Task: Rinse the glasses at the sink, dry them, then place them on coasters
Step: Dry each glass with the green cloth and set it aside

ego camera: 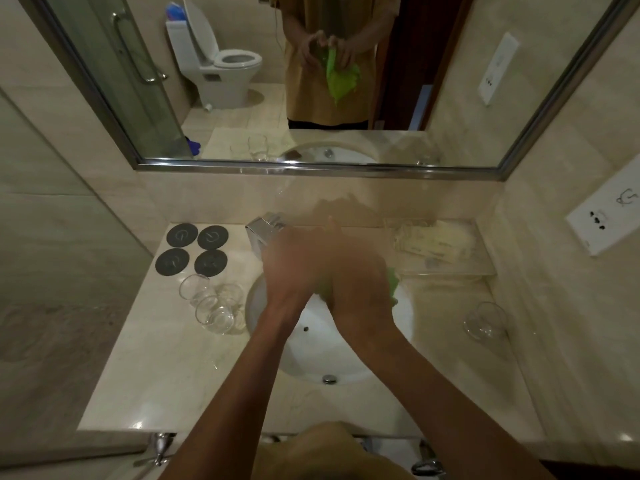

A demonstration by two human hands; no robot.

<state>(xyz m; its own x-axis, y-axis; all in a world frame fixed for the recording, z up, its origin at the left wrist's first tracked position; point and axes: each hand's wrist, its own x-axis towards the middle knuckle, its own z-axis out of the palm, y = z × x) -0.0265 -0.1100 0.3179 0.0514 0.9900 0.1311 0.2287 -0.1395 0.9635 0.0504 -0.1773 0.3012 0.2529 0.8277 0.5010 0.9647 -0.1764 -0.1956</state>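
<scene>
Head view: both hands meet over the white sink (pixel 405 317), blurred. The left hand (pixel 294 268) and the right hand (pixel 360 278) are pressed together around a green cloth (pixel 393 282), of which only a corner shows past the right hand. The mirror (pixel 311 81) shows both hands curled on that cloth, which hangs down between them; whether a glass is inside the grip cannot be told. On the beige surface (pixel 166 375) left of the sink stand three glasses (pixel 211 303) close together, just below four dark round coasters (pixel 195 249) laid in a square. A fourth glass (pixel 485 320) stands alone to the right of the sink. The chrome tap (pixel 263 230) sits behind the hands.
</scene>
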